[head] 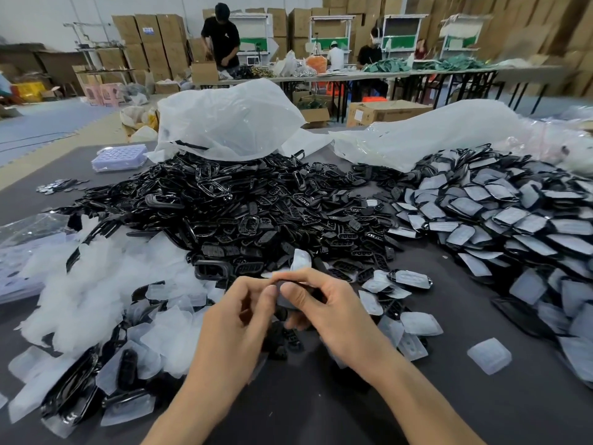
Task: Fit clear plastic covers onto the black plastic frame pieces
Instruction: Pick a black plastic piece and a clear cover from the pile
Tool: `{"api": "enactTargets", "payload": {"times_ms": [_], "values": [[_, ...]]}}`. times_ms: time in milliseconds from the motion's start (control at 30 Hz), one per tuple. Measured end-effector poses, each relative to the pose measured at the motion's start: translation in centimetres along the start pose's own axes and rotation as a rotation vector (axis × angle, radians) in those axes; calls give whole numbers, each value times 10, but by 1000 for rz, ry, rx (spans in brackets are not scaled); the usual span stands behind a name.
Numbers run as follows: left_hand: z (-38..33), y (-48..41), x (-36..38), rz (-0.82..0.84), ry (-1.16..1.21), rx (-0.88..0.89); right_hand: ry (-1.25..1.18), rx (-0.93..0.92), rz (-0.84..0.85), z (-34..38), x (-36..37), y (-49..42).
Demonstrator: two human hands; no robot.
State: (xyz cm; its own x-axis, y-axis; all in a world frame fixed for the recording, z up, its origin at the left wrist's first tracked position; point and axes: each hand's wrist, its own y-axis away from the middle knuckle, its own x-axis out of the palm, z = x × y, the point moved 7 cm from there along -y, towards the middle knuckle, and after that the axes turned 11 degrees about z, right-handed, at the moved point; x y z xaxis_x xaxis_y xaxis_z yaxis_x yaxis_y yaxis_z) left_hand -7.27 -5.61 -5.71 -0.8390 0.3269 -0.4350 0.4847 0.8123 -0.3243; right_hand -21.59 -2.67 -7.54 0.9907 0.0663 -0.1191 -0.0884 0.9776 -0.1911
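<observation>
We hold one black frame piece (290, 279) between both hands, just above the surface (465, 412) at the middle of its front edge. The left hand (244, 303) pinches one end with thumb and forefinger. The right hand (324, 303) grips the other end, its thumb pressing down. One clear cover (301, 260) stands up from the far side of the piece, tilted and, as we judge it, not yet seated all round (the fingers hide the joint, so we cannot be sure).

This unit is one of very many. A heap of bare frames (256, 213) fills the centre of the surface, too many to count. Toward the left edge lies a heap of loose covers (112, 284), also past counting. Along the right edge a heap of covered pieces (497, 220) is spread out in overlapping rows. It looks about as large as the bare heap, so we reckon the job is near half done, with much left.

Closer in, one covered piece (410, 279) lies just right of our hands, and a lone cover (489, 354) sits apart toward the front right corner. At the far edge are two slack plastic bags (224, 120), and at the far left corner one lilac tray (118, 157).
</observation>
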Motion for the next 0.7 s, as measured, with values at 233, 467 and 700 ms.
{"api": "enactTargets", "payload": {"times_ms": [233,467,700], "values": [[4,-1,2,61,4,-2,167,88,181,-5,-3,17],[-4,3,3,39,-28,68,-113,-78,-660,40,-174,39],[4,2,13,139,-220,39,-48,38,-1103,28,-232,75]]}}
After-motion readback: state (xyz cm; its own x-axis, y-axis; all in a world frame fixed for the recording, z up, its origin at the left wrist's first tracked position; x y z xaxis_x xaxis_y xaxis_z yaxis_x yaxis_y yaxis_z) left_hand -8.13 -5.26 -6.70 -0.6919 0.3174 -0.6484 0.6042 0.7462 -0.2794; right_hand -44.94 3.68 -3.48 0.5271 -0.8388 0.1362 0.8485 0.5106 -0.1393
